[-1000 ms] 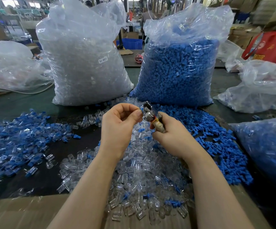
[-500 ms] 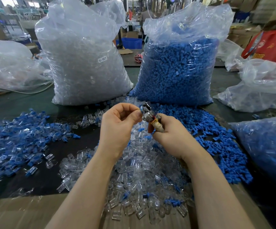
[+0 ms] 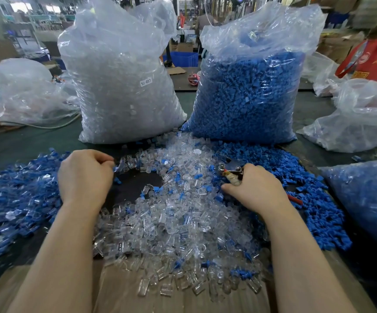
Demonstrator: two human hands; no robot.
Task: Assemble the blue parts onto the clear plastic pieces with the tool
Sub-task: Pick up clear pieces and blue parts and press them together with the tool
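Head view: this looks like the gap between 2 assemblies. The left hand (image 3: 84,177), curled over the finished pile (image 3: 18,199), may pinch something, but I cannot tell. The right hand (image 3: 254,188) grips the tool (image 3: 231,170) at the blue parts (image 3: 300,184). The next move calls for a fresh clear piece (image 3: 171,222) and a blue part.

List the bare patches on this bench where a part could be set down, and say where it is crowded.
One dark bare patch lies between the left hand and the clear pile. Green table shows behind the assembled heap. Crowded: around the right hand.
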